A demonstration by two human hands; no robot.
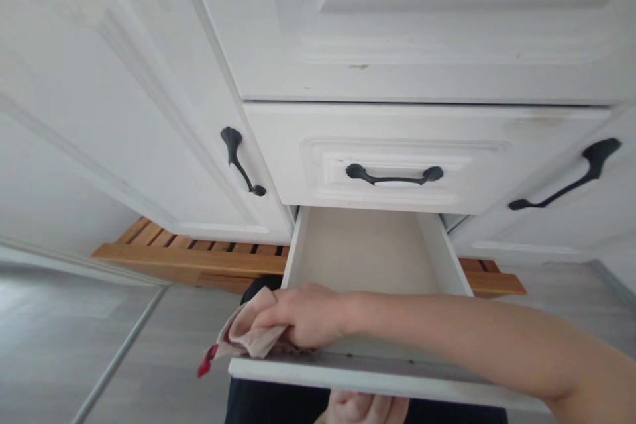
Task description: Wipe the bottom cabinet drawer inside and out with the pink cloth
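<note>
A white drawer [370, 252] stands pulled open below a closed drawer front with a dark handle [394, 176], and the right hand [308, 315] reaches across it, fingers clamped around a crumpled beige cloth with a red edge [243, 336] pressed at the drawer's near left corner. The left hand [365, 407] shows only partly beneath the drawer's front edge, touching its underside; whether its fingers are apart or together cannot be told. Behind the drawer, a wooden slatted platform [199, 255] lies on the grey floor [74, 338] under the white cabinet doors [124, 112].
</note>
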